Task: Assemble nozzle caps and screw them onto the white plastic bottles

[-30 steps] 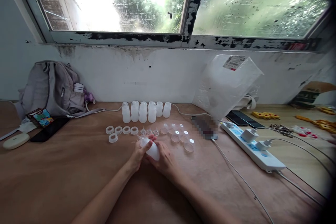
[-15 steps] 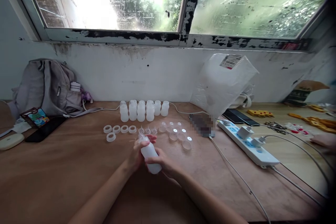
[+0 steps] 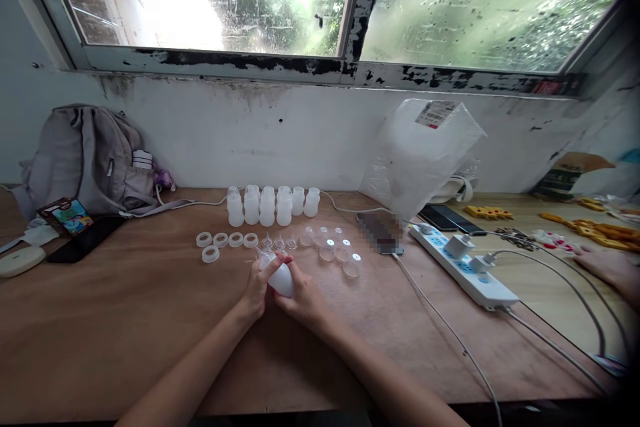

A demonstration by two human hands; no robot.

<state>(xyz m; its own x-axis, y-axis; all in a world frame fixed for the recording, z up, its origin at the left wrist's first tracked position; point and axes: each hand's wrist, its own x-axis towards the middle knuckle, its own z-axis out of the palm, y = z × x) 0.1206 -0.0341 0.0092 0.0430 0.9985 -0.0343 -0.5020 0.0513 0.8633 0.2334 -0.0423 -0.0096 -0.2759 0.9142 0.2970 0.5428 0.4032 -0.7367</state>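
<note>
Both hands are wrapped round one white baby bottle (image 3: 283, 280), tilted with its top pointing away and to the left. My left hand (image 3: 257, 283) grips the top end, where a clear teat partly shows beside the fingers. My right hand (image 3: 303, 297) closes round the bottle's body from the right. Just beyond the hands lie several clear teats (image 3: 279, 243). White collar rings (image 3: 220, 239) lie to their left. Clear caps and small discs (image 3: 343, 253) are spread on the right. Behind them stands a row of white bottles (image 3: 267, 205), several with tops on.
A grey backpack (image 3: 85, 153) leans on the wall at left, near a black phone (image 3: 83, 240). On the right are a white power strip (image 3: 465, 273) with cables, a plastic bag (image 3: 420, 153) and a phone with a cable (image 3: 377, 233). Another person's hand (image 3: 607, 265) rests far right among yellow parts.
The bottle has turned in my hands, so its base points less toward me. My right hand has moved up round its body. The view has shifted slightly.
</note>
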